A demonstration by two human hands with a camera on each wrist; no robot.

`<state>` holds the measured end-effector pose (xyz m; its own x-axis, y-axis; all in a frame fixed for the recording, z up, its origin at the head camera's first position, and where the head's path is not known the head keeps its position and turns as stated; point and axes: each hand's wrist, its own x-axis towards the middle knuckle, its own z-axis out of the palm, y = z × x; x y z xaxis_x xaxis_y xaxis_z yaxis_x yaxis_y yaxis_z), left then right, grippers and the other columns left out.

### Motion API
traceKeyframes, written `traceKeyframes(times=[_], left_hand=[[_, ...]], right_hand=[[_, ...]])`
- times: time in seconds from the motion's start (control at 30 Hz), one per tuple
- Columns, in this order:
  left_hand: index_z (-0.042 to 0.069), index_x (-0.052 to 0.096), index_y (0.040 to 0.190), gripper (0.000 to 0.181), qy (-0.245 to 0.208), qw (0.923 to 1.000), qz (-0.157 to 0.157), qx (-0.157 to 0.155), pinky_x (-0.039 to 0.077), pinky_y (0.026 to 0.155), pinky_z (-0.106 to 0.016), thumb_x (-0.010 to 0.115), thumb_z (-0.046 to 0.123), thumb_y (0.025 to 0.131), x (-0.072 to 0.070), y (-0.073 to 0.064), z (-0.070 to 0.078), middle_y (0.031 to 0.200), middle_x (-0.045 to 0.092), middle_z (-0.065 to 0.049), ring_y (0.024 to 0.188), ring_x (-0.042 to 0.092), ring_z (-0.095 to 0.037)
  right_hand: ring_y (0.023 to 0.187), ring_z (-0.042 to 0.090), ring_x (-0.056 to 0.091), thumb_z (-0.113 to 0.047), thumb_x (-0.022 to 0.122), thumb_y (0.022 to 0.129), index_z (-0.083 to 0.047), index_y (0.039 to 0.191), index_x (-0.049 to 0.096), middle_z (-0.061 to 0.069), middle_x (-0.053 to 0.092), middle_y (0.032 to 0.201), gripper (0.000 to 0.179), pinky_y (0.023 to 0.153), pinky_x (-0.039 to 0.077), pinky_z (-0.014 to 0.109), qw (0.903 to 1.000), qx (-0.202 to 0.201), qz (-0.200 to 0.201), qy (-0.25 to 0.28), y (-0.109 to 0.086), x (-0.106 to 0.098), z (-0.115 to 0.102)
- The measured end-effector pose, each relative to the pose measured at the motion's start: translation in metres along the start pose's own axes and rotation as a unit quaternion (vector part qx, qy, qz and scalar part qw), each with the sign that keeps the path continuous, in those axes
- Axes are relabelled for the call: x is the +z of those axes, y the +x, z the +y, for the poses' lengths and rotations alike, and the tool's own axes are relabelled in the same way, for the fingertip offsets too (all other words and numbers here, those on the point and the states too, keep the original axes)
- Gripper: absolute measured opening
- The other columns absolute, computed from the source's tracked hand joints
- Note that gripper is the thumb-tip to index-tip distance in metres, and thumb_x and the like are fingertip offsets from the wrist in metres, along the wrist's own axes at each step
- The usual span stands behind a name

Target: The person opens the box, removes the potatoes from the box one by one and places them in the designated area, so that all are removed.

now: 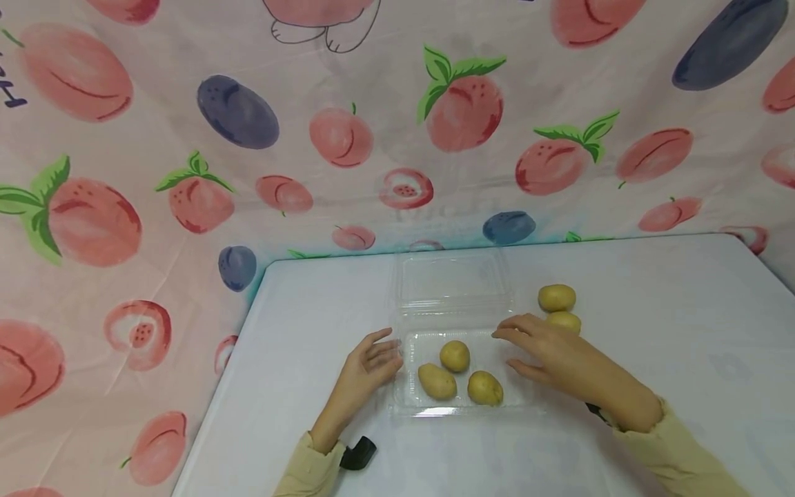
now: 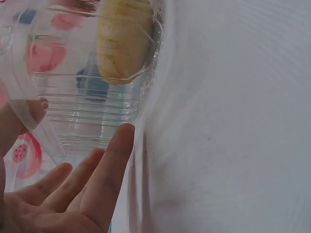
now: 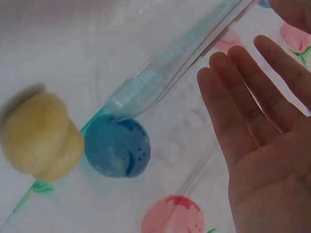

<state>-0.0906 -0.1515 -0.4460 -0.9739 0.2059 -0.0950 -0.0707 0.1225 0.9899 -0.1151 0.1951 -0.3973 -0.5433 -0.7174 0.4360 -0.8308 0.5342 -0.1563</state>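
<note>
- White table: my work surface; the clear plastic container sits on it, lid laid back on the far side.
- Container: I judge it light, thin, springy; I'd hold it low by opposite side walls, since squeezing could buckle it.
- Left hand: relaxed beside the left wall; fingertip contact, cannot tell. Right hand: fingers extended over the right side, grasping nothing.
- Three potatoes inside, two more potatoes outside, right: probably firm, smooth, dense; I'd cup each round its middle.

Screened tabletop work area; room type indeterminate. Flat white table; creased pale-pink fruit-printed sheet at far and left sides.
</note>
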Motion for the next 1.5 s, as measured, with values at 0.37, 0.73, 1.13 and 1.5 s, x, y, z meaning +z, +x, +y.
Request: traceKeyframes(times=[0.37, 0.73, 1.13, 1.5], left_hand=[[0.011, 0.031, 0.155, 0.072, 0.006, 0.9999, -0.003, 0.014, 0.059, 0.085, -0.029, 0.070, 0.011, 0.094, 0.001, 0.001, -0.002, 0.138, 0.056, -0.024, 0.123, 0.058, -0.038], [0.012, 0.034, 0.154, 0.069, 0.007, 0.9998, -0.009, 0.017, 0.058, 0.087, -0.030, 0.069, 0.011, 0.094, 0.000, 0.001, -0.003, 0.139, 0.054, -0.024, 0.124, 0.058, -0.038], [0.013, 0.035, 0.154, 0.068, 0.010, 0.9999, -0.004, 0.013, 0.058, 0.087, -0.029, 0.069, 0.012, 0.094, 0.000, -0.001, 0.000, 0.139, 0.055, -0.024, 0.125, 0.057, -0.039], [0.012, 0.035, 0.154, 0.068, 0.017, 0.9997, -0.007, 0.014, 0.058, 0.089, -0.031, 0.069, 0.014, 0.095, 0.001, -0.001, 0.000, 0.139, 0.056, -0.023, 0.124, 0.058, -0.037]], right_hand=[[0.101, 0.015, 0.064, -0.020, 0.081, 0.083, -0.010, 0.121, 0.063, 0.001, 0.062, 0.116, 0.043, 0.078, 0.059, 0.030, 0.9980, 0.016, -0.054, 0.030, 0.010, 0.009, -0.014], [0.102, 0.014, 0.064, -0.026, 0.073, 0.091, -0.008, 0.122, 0.063, 0.000, 0.062, 0.117, 0.037, 0.084, 0.058, 0.030, 0.9929, 0.023, -0.100, 0.059, 0.013, 0.025, -0.019], [0.087, 0.004, 0.059, -0.036, 0.071, 0.092, -0.009, 0.116, 0.065, -0.006, 0.064, 0.103, 0.036, 0.076, 0.055, 0.026, 0.9840, 0.032, -0.133, 0.114, 0.015, 0.033, -0.023], [0.077, -0.003, 0.051, -0.038, 0.067, 0.095, -0.013, 0.109, 0.071, -0.015, 0.061, 0.094, 0.030, 0.068, 0.048, 0.017, 0.9633, 0.063, -0.166, 0.201, 0.015, 0.036, -0.024]])
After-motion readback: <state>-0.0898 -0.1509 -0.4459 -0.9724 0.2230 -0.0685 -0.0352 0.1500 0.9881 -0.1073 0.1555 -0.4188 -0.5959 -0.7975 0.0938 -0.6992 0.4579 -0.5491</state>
